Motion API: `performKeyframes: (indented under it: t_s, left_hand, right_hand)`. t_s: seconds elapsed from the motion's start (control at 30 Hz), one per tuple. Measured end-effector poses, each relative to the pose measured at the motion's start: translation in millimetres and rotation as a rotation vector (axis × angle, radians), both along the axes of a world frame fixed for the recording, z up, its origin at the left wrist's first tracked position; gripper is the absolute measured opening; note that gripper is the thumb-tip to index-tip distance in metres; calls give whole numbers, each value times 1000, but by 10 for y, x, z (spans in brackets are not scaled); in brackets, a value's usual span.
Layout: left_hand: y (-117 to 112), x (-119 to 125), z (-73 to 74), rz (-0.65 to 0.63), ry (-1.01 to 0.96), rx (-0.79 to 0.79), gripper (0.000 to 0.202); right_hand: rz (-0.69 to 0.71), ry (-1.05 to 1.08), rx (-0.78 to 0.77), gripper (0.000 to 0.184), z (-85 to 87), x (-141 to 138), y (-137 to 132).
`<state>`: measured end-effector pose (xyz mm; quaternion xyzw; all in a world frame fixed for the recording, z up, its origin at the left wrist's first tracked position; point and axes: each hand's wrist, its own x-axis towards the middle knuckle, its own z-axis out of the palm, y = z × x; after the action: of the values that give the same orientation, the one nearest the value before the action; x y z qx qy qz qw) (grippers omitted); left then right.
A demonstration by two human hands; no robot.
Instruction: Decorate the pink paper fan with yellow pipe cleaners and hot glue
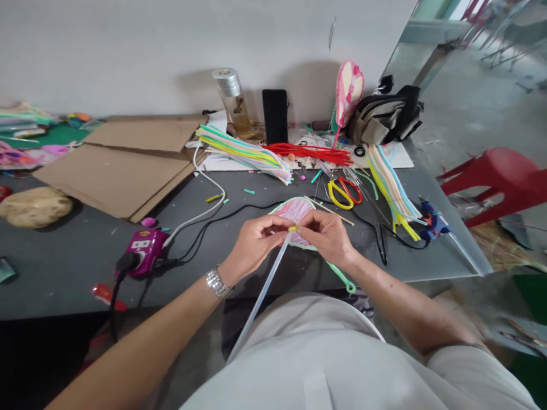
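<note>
1. The left grip [256, 245] is clamped on a clear plastic rod [260, 296] and the base of a pink fan shape [294, 210] rimmed with green pipe cleaner.
2. The right grip [325, 236] pinches a yellow pipe-cleaner bit [292, 228] at that base.
3. The fan is held just above the bench [85, 273].
4. Yellow-handled scissors [341, 195] lie just beyond the fan; a blue glue gun [433, 223] lies right of it.

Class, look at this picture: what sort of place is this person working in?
Probably a craft workshop: there are bundles of pipe cleaners, a hot glue gun and cardboard sheets on the bench.
</note>
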<state>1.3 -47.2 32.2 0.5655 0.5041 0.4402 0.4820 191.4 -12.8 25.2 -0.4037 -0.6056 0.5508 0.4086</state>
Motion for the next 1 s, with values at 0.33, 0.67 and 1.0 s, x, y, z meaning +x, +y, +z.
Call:
performKeyframes:
  t_s: [0.33, 0.67, 1.0]
  left_hand:
    - [-10, -6, -193, 112, 164, 189, 14]
    - [-77, 175, 81, 8, -317, -383, 29]
    - [-112, 174, -6, 68, -135, -200, 24]
  right_hand:
    - [-26, -160, 352, 18, -133, -116, 3]
    - [178, -557, 1355, 27, -74, 145, 22]
    - [141, -41, 140, 13, -75, 128, -84]
